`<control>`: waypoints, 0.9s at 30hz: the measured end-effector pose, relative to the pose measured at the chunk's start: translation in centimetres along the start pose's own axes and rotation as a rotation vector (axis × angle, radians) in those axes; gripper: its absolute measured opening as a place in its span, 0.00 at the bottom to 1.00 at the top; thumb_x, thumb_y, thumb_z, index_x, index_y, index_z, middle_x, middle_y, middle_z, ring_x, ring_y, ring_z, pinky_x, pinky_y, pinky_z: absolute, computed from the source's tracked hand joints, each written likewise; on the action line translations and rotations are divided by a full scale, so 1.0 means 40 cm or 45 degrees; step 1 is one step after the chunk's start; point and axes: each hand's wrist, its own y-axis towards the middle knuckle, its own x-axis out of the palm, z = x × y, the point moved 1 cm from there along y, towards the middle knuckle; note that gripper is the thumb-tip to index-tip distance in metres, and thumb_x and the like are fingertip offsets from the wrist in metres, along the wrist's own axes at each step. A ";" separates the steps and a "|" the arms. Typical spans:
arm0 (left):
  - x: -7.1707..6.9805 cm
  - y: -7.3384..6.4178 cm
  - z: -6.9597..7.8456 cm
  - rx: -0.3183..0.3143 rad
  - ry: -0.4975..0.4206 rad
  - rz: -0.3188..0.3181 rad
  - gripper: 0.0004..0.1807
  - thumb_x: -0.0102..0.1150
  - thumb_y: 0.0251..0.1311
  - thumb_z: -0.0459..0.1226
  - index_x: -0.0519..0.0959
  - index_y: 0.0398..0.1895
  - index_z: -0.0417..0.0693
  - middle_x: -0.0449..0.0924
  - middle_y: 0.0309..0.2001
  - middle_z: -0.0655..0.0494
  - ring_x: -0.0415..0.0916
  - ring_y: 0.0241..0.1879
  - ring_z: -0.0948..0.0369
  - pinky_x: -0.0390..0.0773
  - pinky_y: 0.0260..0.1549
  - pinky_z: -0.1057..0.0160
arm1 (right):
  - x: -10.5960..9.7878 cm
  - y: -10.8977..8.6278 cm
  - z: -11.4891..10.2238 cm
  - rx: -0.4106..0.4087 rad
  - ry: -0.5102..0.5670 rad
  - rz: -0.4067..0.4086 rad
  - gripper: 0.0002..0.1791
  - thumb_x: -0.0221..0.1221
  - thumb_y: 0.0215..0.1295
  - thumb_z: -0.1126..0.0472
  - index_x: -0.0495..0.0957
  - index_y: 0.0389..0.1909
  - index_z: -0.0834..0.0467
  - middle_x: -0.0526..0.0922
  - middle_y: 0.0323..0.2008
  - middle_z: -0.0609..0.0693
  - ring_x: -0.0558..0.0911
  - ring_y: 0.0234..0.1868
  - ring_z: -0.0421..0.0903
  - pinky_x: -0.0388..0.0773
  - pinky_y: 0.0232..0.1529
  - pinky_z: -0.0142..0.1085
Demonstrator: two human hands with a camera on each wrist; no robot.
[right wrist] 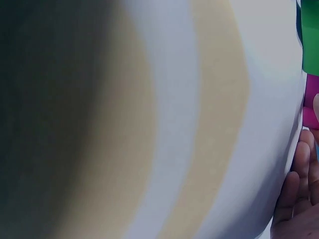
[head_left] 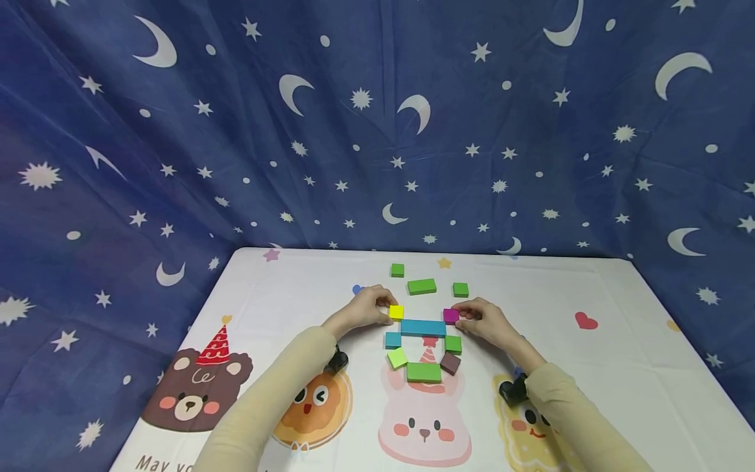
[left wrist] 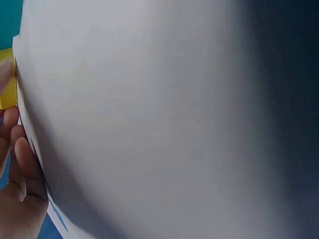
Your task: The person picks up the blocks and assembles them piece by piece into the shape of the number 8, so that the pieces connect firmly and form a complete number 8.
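In the head view my left hand (head_left: 370, 307) pinches a yellow block (head_left: 396, 313) at the left end of a long blue block (head_left: 423, 328). At the other end, my right hand (head_left: 486, 321) grips a magenta block (head_left: 451, 316) between thumb and fingers. Below the blue block, a ring continues with a small blue block (head_left: 392, 340), a tilted lime block (head_left: 398, 358), a long green block (head_left: 423, 373), a tilted brown block (head_left: 451, 363) and a green block (head_left: 453, 345). Each wrist view catches only part of its hand, with the yellow block (left wrist: 7, 94) and magenta block (right wrist: 311, 89) at the edge.
Farther back lie a small green block (head_left: 398, 270), a longer green block (head_left: 421, 286) and another small green one (head_left: 461, 290). A white cloth (head_left: 590, 295) printed with cartoon figures covers the table. Behind it hangs a dark blue curtain (head_left: 377, 131) with moons and stars.
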 end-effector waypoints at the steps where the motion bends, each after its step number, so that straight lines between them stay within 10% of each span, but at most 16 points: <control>1: 0.000 0.000 0.001 -0.001 0.002 -0.001 0.17 0.73 0.44 0.29 0.83 0.41 0.44 0.78 0.40 0.51 0.73 0.42 0.59 0.74 0.48 0.64 | 0.000 0.000 -0.001 0.001 0.001 -0.002 0.18 0.65 0.58 0.62 0.81 0.50 0.61 0.76 0.37 0.54 0.71 0.38 0.45 0.68 0.38 0.31; 27: -0.002 -0.003 0.008 -0.042 -0.007 0.011 0.15 0.73 0.43 0.29 0.83 0.38 0.45 0.77 0.39 0.53 0.71 0.39 0.61 0.73 0.44 0.67 | -0.034 -0.002 -0.003 -0.023 0.099 -0.132 0.24 0.64 0.58 0.65 0.75 0.56 0.67 0.81 0.40 0.57 0.76 0.39 0.44 0.73 0.38 0.25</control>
